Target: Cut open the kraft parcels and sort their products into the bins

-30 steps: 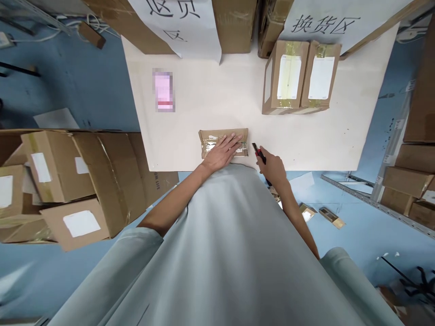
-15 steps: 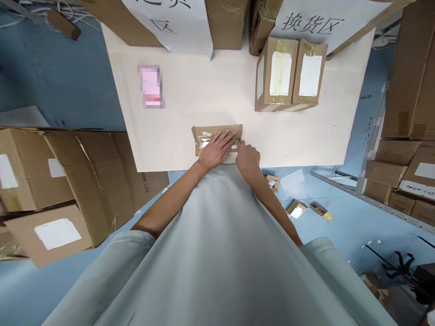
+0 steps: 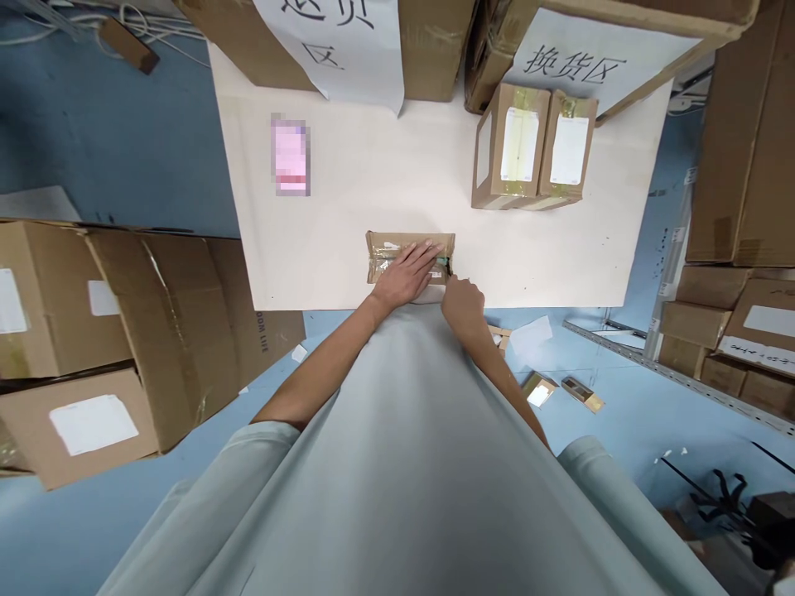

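A small flat brown cardboard package [image 3: 378, 247] with shiny clear tape lies near the front edge of the table. My left hand [image 3: 407, 271] rests flat across it, fingers stretched toward its right end and covering much of the top. Beside the package's lower right corner is my right hand [image 3: 463, 303], its fingers curled closed. A small dark tip shows between this hand and the package; what the fingers grip is mostly hidden.
Two taped boxes with white labels [image 3: 520, 145] stand at the right of the white table [image 3: 373, 165]. Larger cartons with paper signs [image 3: 354, 50] line the back. A blurred pink item [image 3: 291, 157] lies at left. Cartons [image 3: 186, 331] flank the table's left side.
The view has shifted slightly. My right hand has slid a little toward the table's front edge along the package's right end. My left hand stays flat on the package.
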`<state>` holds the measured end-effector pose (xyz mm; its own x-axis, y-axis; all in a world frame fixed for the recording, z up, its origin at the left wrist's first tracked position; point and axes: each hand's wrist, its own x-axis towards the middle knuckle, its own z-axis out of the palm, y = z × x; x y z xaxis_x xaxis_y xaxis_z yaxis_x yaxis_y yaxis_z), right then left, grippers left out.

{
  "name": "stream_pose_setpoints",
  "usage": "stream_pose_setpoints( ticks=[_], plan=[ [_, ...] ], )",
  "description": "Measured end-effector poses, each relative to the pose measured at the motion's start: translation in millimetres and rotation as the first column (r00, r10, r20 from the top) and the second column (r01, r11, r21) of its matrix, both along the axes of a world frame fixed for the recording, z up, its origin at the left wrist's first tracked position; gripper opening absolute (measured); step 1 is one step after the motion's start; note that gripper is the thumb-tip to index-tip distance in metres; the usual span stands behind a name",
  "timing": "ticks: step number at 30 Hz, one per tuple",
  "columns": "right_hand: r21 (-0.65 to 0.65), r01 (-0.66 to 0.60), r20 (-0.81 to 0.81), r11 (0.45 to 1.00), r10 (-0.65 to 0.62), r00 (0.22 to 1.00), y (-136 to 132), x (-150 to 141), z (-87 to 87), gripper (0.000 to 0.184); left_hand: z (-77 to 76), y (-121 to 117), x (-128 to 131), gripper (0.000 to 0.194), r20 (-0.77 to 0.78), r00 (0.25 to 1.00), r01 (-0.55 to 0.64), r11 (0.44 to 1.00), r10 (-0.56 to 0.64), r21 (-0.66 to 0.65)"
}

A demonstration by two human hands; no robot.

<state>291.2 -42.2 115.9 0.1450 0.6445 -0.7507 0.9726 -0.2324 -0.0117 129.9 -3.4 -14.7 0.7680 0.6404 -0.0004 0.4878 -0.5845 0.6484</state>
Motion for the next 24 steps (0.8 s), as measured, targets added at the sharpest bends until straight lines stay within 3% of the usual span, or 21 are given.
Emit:
stream_pose_setpoints(
  ticks=[4, 7, 11, 16, 19, 22, 24],
  plan=[
    [0.056, 0.098, -0.02, 0.994, -0.097, 0.995, -20, 16, 12.0, 0.043, 3.7, -2, 2, 0.056, -0.002, 1.0, 0.001, 1.0, -0.001, -0.004],
    [0.162, 0.157, -0.061, 0.974, -0.149, 0.987, -29, 45, 7.4, 0.047, 7.6, -5, 3, 0.057, -0.011, 1.0, -0.014, 1.0, 0.014, -0.01],
    [0.273, 0.302, 0.016, 0.913, -0.318, 0.948, -25, 81, -36.2, 0.06, 12.6, -12, 0, 0.048, 0.018, 1.0, -0.004, 1.0, 0.004, -0.002],
    [0.22, 0.365, 0.009, 0.905, -0.376, 0.927, -16, 103, -102.8, 0.065, 22.9, -19, -2, 0.039, 0.03, 0.999, -0.016, 1.0, 0.015, 0.026],
    [0.357, 0.329, -0.099, 0.874, -0.315, 0.944, -17, 105, -112.6, 0.063, 35.1, -20, -5, 0.045, -0.038, 0.999, -0.004, 1.0, 0.005, 0.021],
    [0.581, 0.282, -0.292, 0.763, -0.128, 0.948, -21, 96, -101.0, 0.058, 47.2, -19, -19, 0.056, -0.12, 0.993, -0.019, 1.0, 0.018, -0.004],
    [0.661, 0.239, -0.369, 0.712, 0.031, 0.929, -21, 84, -89.8, 0.053, 52.5, -19, -36, 0.065, -0.152, 0.986, -0.067, 0.998, 0.064, -0.015]
  ],
)
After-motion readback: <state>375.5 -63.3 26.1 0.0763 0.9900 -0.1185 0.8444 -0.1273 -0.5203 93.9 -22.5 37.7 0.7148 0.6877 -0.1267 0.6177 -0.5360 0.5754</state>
